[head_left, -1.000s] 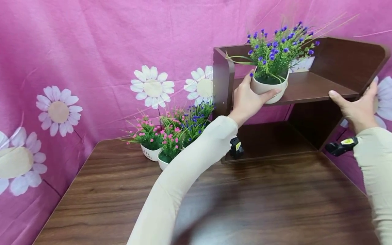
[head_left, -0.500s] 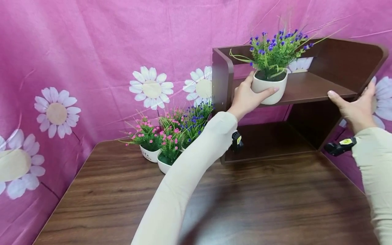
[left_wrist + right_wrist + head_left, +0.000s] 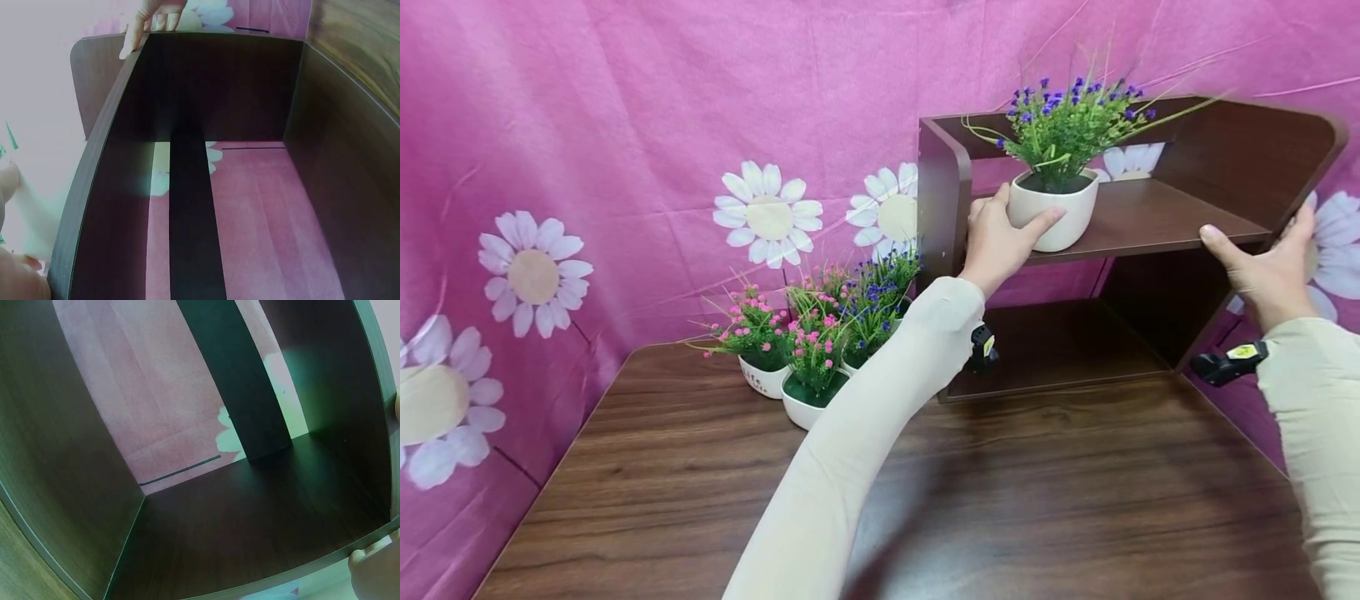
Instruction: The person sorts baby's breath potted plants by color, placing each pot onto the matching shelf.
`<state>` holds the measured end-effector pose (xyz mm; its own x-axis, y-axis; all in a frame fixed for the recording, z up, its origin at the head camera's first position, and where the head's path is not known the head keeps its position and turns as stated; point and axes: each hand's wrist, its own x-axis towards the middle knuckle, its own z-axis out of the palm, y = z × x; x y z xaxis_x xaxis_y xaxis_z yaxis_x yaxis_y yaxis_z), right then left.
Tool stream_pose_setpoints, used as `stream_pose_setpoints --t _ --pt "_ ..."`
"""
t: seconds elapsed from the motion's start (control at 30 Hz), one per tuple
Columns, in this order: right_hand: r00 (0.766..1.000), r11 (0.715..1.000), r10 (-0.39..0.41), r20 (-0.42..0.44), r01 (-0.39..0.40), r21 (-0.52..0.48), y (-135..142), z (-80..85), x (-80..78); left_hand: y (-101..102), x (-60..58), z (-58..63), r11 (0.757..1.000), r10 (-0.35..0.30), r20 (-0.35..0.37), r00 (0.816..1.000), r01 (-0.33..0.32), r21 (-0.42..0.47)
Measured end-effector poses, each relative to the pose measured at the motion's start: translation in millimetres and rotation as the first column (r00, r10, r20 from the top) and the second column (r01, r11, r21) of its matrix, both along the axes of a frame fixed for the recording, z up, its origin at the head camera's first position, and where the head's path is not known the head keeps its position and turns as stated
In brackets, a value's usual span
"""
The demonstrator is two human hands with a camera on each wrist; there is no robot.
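Observation:
My left hand (image 3: 1000,242) holds a white pot (image 3: 1054,217) of purple-blue artificial flowers (image 3: 1067,125) at the front edge of the upper shelf (image 3: 1165,217). The thumb lies across the pot's front; the other fingers are partly hidden on its left side. Whether the pot's base touches the board cannot be told. At the right end of the dark brown shelf unit (image 3: 943,183), my right hand (image 3: 1273,271) grips the side panel (image 3: 1262,154), thumb at the upper board's front corner and fingers behind the panel. The left wrist view shows this right hand (image 3: 153,19) too.
Left of the unit, several potted flowers stand together on the wooden table (image 3: 662,467): a pink-flowered pot (image 3: 763,379), another pink one (image 3: 805,408) in front, and purple ones (image 3: 876,304) behind my left sleeve. A pink daisy-print cloth (image 3: 662,125) hangs behind.
The held pot has shifted slightly left over the upper shelf and turned more upright, its flowers leaning back. My right hand keeps its place on the unit.

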<state>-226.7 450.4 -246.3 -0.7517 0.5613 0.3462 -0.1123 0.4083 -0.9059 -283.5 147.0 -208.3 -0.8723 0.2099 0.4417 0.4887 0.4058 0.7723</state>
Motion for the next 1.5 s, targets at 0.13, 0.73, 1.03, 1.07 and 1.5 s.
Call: stream_pose_setpoints --t 0.13,0.73,1.03,1.07,1.5 --pt "1.0 1.0 0.002 -0.009 -0.002 -0.004 0.2 -0.6 -0.1 2.6 1.2 1.1 0.999 0.05 -0.002 0.999 -0.05 -0.02" --pt "0.999 0.999 0.022 -0.025 -0.023 -0.035 -3.2 1.5 -0.1 14.2 -3.6 0.8 0.966 0.201 -0.06 0.978 -0.208 -0.157" --pt "0.994 0.993 0.051 -0.101 -0.061 -0.104 -3.7 0.4 -1.3 9.0 -8.2 -0.8 0.982 0.024 -0.071 0.997 -0.036 -0.183" --pt "0.994 0.992 0.054 -0.1 -0.065 -0.104 -3.5 0.3 -1.8 9.1 -8.3 -1.3 0.978 0.028 -0.093 0.995 -0.047 -0.202" --pt "0.996 0.996 0.039 -0.077 -0.045 -0.081 -1.1 -3.4 -5.8 16.2 -2.5 -19.2 0.917 0.04 -0.41 0.911 -0.197 -0.348"
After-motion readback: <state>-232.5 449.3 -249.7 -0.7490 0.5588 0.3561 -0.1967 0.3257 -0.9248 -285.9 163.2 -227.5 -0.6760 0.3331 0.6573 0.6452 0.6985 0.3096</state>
